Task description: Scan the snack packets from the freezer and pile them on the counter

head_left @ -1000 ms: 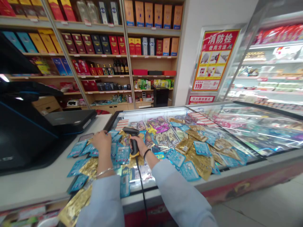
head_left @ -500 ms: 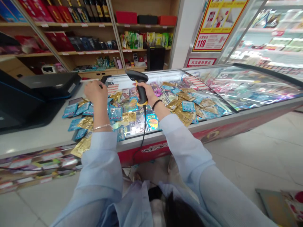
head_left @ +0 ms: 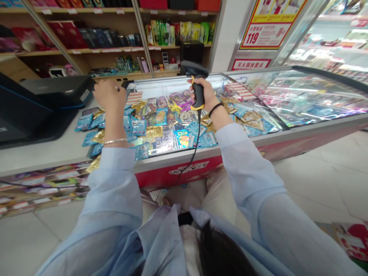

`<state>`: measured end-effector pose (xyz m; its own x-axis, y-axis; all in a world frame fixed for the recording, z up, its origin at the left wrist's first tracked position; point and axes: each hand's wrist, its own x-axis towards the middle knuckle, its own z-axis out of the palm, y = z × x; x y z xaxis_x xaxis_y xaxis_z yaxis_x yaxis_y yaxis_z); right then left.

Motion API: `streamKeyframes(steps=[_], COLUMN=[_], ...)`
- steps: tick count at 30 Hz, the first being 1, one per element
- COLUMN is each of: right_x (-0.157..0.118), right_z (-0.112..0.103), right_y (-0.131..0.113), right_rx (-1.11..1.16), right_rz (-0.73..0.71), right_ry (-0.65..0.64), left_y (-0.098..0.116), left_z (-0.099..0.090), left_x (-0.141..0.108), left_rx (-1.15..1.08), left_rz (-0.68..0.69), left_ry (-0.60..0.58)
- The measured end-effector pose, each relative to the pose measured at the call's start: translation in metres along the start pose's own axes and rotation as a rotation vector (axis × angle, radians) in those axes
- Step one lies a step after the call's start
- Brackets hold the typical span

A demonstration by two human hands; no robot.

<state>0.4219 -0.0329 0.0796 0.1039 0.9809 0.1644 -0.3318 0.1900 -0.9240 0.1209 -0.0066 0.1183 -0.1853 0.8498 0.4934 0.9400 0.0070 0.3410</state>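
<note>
My right hand (head_left: 207, 92) is wrapped round the grip of a black and yellow barcode scanner (head_left: 198, 90), its cable hanging down over the freezer's front. The scanner is raised above the glass top of a chest freezer (head_left: 184, 156). At the freezer's left end, my left hand (head_left: 110, 96) is closed with curled fingers; whatever they may hold is too small to make out. Below and beside that wrist lie blue snack packets (head_left: 138, 127) and gold packets (head_left: 154, 132), spread over the counter and glass. More gold packets (head_left: 251, 119) are heaped right of the scanner.
A black checkout terminal (head_left: 25, 111) stands on the white counter (head_left: 66, 147) at left. Shelves (head_left: 106, 50) with boxes and bags line the back. A red and yellow sign (head_left: 261, 36) hangs by a pillar. A lit display cooler (head_left: 333, 50) is at far right.
My right hand has carried the scanner to the right and a little upward. My left hand has shifted slightly left, still closed. The view has tilted down a little.
</note>
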Motion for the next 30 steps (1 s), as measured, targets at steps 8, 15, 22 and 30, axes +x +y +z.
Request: streamKeyframes(steps=[8, 15, 22, 30], right_x=[-0.014, -0.008, -0.001, 0.007], right_z=[-0.025, -0.088, -0.172, -0.206], right_y=[-0.03, -0.054, -0.037, 0.0], right_rx=[0.08, 0.097, -0.018, -0.016], right_rz=[0.001, -0.1, -0.14, -0.03], right_ry=[0.032, 0.102, 0.267, 0.363], left_y=[0.017, 0.068, 0.181, 0.239], left_z=[0.011, 0.052, 0.114, 0.201], left_x=[0.005, 0.001, -0.055, -0.047], left_rx=[0.041, 0.015, -0.154, -0.152], left_rz=[0.026, 0.164, 0.391, 0.403], left_ry=[0.009, -0.021, -0.29, -0.431])
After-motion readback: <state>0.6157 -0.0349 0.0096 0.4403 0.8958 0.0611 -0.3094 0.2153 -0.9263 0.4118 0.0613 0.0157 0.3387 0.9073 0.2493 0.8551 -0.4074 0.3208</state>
